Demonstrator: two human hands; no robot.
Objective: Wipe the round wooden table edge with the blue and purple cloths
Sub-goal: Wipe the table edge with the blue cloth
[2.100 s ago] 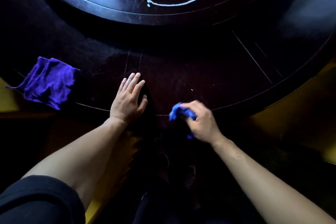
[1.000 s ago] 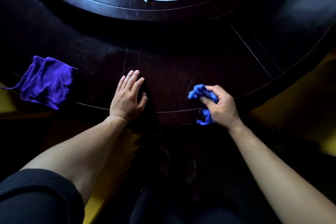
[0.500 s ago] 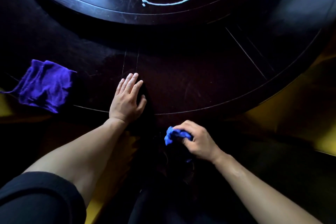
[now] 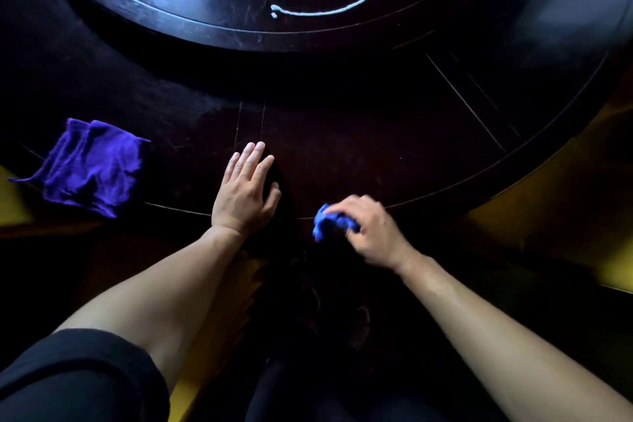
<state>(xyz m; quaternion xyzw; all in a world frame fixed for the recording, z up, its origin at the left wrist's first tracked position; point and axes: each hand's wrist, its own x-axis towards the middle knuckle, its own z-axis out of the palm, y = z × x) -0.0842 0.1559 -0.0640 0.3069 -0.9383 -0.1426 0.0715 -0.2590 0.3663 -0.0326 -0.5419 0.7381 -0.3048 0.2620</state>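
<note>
Head view: the right hand (image 4: 371,233), motion-blurred, has its fingers curled round a bunched blue cloth (image 4: 330,223) at the near rim of the dark round wooden table (image 4: 376,147). Just beside it, the left hand (image 4: 245,193) lies flat on the table, fingers straight. Well to the left, a purple cloth (image 4: 90,166) lies crumpled near the rim

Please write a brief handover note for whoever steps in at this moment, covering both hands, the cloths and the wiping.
Left hand: flat, fingers straight, resting on the table near its front edge.
Right hand: grips the bunched blue cloth at the front edge, blurred in motion.
Purple cloth: lying unused on the table's left side, near the rim.
Done: cannot tell how much edge is wiped.
Left: go on round the rim; use the purple cloth too.
</note>
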